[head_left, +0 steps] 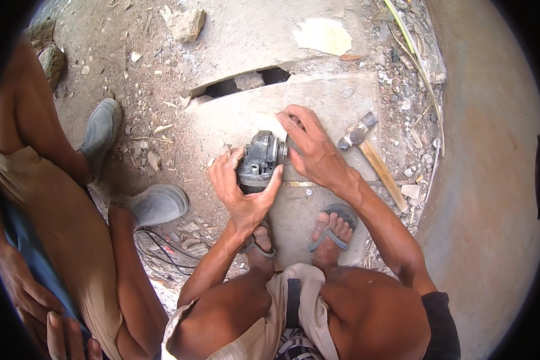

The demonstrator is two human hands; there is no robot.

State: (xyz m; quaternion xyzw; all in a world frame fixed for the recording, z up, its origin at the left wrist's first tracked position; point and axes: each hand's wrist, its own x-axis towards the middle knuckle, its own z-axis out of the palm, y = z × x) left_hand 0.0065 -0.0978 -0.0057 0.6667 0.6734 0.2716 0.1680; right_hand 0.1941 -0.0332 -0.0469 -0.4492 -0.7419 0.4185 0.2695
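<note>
A dark angle grinder (258,159) stands over the concrete slab in front of my feet, its metal spindle end (278,150) turned to the right. My left hand (240,189) is wrapped round its body from the left and below, the thumb along the right side. On the other side, my right hand (312,147) has its fingers curled close to the spindle, around a dark piece that is mostly hidden by them. To the right of that hand lies a hammer (381,165) with a wooden handle and a steel head.
Another person's legs and grey shoes (159,205) are at the left, with that person's hand (30,288) below. A black cable (162,252) loops on the ground. Beyond the slab (336,96) are a dark gap (222,88) and a stone (187,25). A wall (480,180) borders the right.
</note>
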